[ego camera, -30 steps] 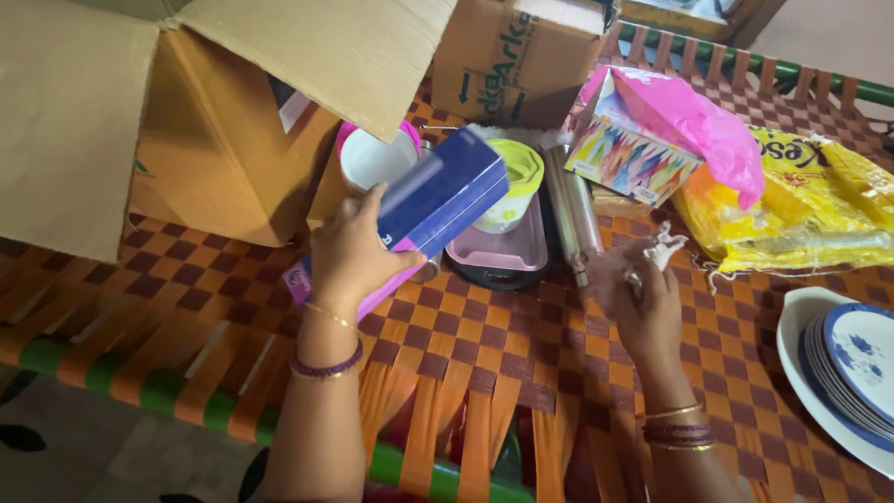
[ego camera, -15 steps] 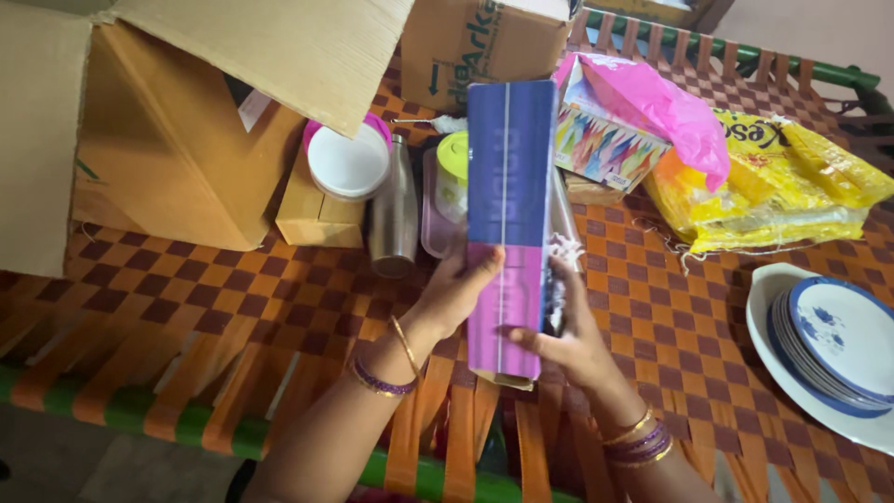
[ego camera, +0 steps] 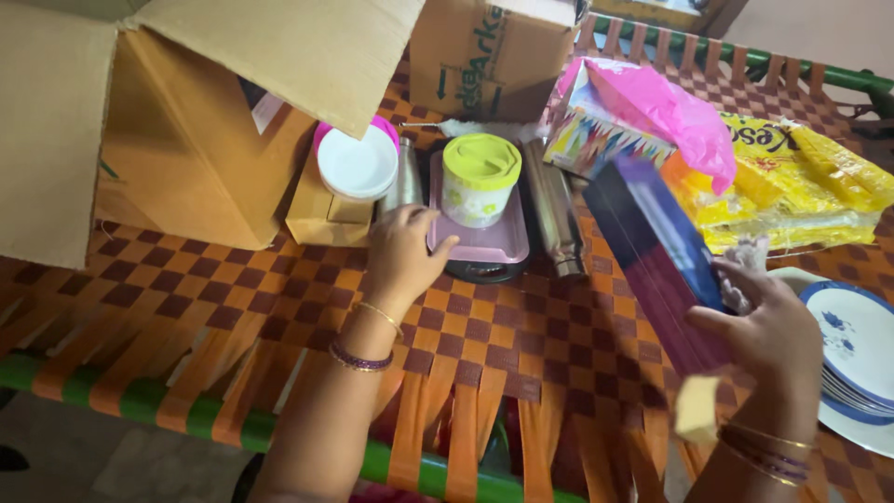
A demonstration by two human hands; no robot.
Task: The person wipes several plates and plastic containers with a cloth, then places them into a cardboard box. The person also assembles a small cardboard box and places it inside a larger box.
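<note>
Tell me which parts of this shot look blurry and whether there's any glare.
Head view: the blue and purple box and right hand gripping it are motion-smeared; the left hand by the pink tray is slightly soft; the yellow bag shows mild sheen; lighting is even.

I see the right hand [ego camera: 778, 340] gripping a long blue-and-purple box [ego camera: 663, 256] while the left hand [ego camera: 402, 256] rests fingers on the pink tray [ego camera: 484, 244] beside a steel bottle [ego camera: 402, 184].

1. We see a glossy cardboard carton [ego camera: 656, 256], blue and purple, in the right hand [ego camera: 773, 340].
2. We see the left hand [ego camera: 402, 251] touching a smooth pink plastic tray [ego camera: 484, 244].
3. Beside it, a brushed steel bottle [ego camera: 556, 210].
4. Underneath, a woven cloth-strap bed [ego camera: 279, 307], matt.
5. Matt brown corrugated box [ego camera: 196, 140].
</note>
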